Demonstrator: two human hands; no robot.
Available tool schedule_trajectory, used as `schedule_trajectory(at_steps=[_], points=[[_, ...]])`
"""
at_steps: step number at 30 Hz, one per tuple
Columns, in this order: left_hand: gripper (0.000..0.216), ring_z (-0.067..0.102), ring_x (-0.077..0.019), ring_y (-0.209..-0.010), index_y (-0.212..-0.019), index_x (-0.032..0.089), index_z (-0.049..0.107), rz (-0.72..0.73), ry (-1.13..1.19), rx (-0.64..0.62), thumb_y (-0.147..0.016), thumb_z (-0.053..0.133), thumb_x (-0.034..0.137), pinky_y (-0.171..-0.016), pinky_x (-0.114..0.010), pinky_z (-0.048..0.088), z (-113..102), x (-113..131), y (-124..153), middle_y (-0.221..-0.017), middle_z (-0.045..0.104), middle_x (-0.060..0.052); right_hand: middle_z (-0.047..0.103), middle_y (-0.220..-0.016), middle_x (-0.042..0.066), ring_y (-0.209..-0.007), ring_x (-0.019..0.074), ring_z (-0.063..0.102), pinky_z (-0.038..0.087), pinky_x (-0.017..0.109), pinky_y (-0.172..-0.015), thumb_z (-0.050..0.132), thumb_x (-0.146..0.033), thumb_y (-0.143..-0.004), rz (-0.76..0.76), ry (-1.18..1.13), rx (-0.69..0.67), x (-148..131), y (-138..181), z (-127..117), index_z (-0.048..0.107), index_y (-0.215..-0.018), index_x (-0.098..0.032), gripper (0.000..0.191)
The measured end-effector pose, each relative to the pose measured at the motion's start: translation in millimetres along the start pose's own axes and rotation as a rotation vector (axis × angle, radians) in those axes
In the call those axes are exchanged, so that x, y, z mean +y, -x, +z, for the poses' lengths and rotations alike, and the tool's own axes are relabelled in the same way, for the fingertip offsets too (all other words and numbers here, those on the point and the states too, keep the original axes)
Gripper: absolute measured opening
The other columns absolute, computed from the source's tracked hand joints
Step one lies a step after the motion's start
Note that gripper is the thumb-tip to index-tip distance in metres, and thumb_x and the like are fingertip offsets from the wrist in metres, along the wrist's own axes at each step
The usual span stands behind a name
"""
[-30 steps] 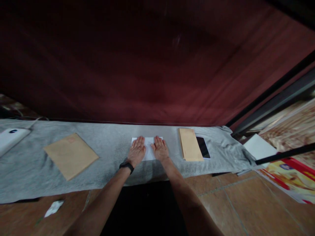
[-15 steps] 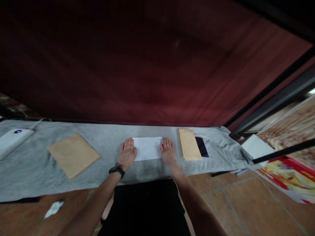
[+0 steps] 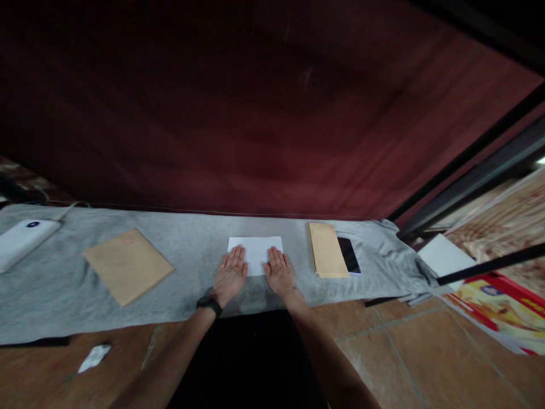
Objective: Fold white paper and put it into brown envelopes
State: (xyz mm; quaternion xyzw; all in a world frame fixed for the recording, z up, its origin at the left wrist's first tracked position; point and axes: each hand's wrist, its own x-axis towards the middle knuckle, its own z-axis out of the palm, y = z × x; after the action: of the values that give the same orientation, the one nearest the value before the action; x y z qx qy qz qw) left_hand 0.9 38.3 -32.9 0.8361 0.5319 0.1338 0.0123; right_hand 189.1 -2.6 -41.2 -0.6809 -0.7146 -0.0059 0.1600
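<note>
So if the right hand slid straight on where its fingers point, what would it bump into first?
Probably the dark red sheet, after the right hand slides over the white paper and grey cloth, though depth is hard to judge.

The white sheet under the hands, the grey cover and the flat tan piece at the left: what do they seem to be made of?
White sheet: probably matte paper; flat, straight-edged, no gloss.
Grey cover: soft fabric, perhaps plush; mottled, wrinkled at the right end; fibre unclear.
Flat tan piece: likely matte kraft paper, by its colour and straight edges; thin card is possible.
</note>
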Motion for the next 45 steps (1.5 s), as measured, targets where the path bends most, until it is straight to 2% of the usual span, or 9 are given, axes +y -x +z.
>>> schedule_trajectory(at_steps=[10, 14, 18, 24, 28, 32, 37, 42, 45], points=[[0.056, 0.045, -0.0328, -0.135, -0.14, 0.001, 0.048, -0.256, -0.06, 0.115, -0.097, 0.033, 0.033, -0.112, -0.045, 0.034, -18.0, -19.8, 28.5, -0.146, 0.049, -0.022, 0.04, -0.154, 0.017, -0.143, 0.0279, 0.037, 0.026, 0.046, -0.117, 0.032, -0.034, -0.105, 0.133, 0.066, 0.071, 28.5, 14.8, -12.4, 0.038, -0.15, -0.007, 0.053], [0.045, 0.055, -0.0298, -0.116, -0.127, 0.008, 0.058, -0.336, -0.02, 0.078, -0.092, 0.043, 0.033, -0.099, -0.04, 0.043, -33.6, -8.5, 31.0, -0.128, 0.061, -0.018, 0.039, -0.155, 0.018, -0.145, 0.0283, 0.034, 0.025, 0.048, -0.118, 0.033, -0.032, -0.103, 0.087, 0.05, 0.141, 13.8, 27.4, -13.1, 0.039, -0.149, -0.005, 0.053], [0.037, 0.056, -0.0297, -0.11, -0.114, 0.008, 0.062, -0.433, 0.069, 0.029, -0.085, 0.054, 0.029, -0.098, -0.04, 0.041, -42.9, 1.9, 21.1, -0.108, 0.065, -0.017, 0.034, -0.158, 0.013, -0.148, 0.0263, 0.028, 0.022, 0.046, -0.121, 0.04, -0.039, -0.101, -0.086, -0.015, 0.08, -16.0, 38.0, -13.1, 0.032, -0.153, -0.009, 0.061], [0.009, 0.06, -0.0307, -0.1, -0.066, 0.02, 0.059, -0.667, 0.789, 0.067, -0.062, 0.067, 0.02, -0.09, -0.04, 0.042, -51.9, -0.2, 7.3, -0.073, 0.062, -0.006, 0.033, -0.159, 0.015, -0.147, 0.0257, 0.031, 0.021, 0.045, -0.122, 0.05, -0.039, -0.096, -0.13, -0.103, -0.023, -47.3, 36.0, -16.1, 0.029, -0.154, -0.008, 0.069], [0.012, 0.062, -0.0216, -0.073, -0.068, 0.02, 0.059, -0.683, 1.087, 0.043, -0.062, 0.066, 0.028, -0.069, -0.032, 0.046, -65.3, 10.9, 2.2, -0.062, 0.059, 0.0, 0.035, -0.157, 0.016, -0.144, 0.0277, 0.036, 0.026, 0.046, -0.12, 0.051, -0.026, -0.092, -0.07, -0.173, -0.015, -56.2, 27.0, -27.9, 0.032, -0.153, -0.008, 0.066], [0.029, 0.066, -0.02, -0.084, -0.087, 0.017, 0.066, -0.632, 1.411, 0.102, -0.074, 0.065, 0.043, -0.073, -0.03, 0.05, -87.7, 26.9, -6.1, -0.086, 0.07, -0.005, 0.051, -0.148, 0.012, -0.135, 0.0217, 0.049, 0.039, 0.038, -0.113, 0.035, -0.017, -0.097, 0.084, -0.54, 0.109, -60.7, 12.1, -54.6, 0.046, -0.145, -0.015, 0.05], [0.038, 0.061, -0.0214, -0.112, -0.111, 0.021, 0.063, -0.875, 1.506, 0.223, -0.079, 0.072, 0.038, -0.077, -0.026, 0.05, -96.2, 31.2, -4.9, -0.12, 0.067, -0.008, 0.073, -0.112, 0.007, -0.107, 0.0213, 0.068, 0.054, 0.035, -0.09, 0.048, -0.044, -0.096, 0.459, -1.507, 0.382, -59.5, -6.5, -86.9, 0.062, -0.116, -0.019, 0.035], [0.051, 0.069, -0.0201, -0.085, -0.124, 0.016, 0.058, -0.849, 1.625, -0.001, -0.076, 0.074, 0.024, -0.067, -0.028, 0.052, -72.0, 34.7, 9.1, -0.101, 0.072, -0.01, 0.074, -0.095, 0.001, -0.093, 0.0172, 0.07, 0.056, 0.03, -0.084, 0.064, -0.038, -0.084, 0.662, -2.006, 0.445, -49.5, 2.1, -77.7, 0.061, -0.101, -0.023, 0.023], [0.062, 0.066, -0.0162, -0.074, -0.131, 0.016, 0.054, -0.8, 1.526, 0.032, -0.072, 0.072, 0.015, -0.064, -0.026, 0.05, -56.8, 32.9, 10.8, -0.085, 0.07, -0.004, 0.073, -0.087, 0.0, -0.089, 0.0166, 0.07, 0.056, 0.031, -0.087, 0.066, -0.031, -0.08, 0.766, -2.077, 0.39, -38.2, 18.8, -61.1, 0.06, -0.09, -0.026, 0.013]])
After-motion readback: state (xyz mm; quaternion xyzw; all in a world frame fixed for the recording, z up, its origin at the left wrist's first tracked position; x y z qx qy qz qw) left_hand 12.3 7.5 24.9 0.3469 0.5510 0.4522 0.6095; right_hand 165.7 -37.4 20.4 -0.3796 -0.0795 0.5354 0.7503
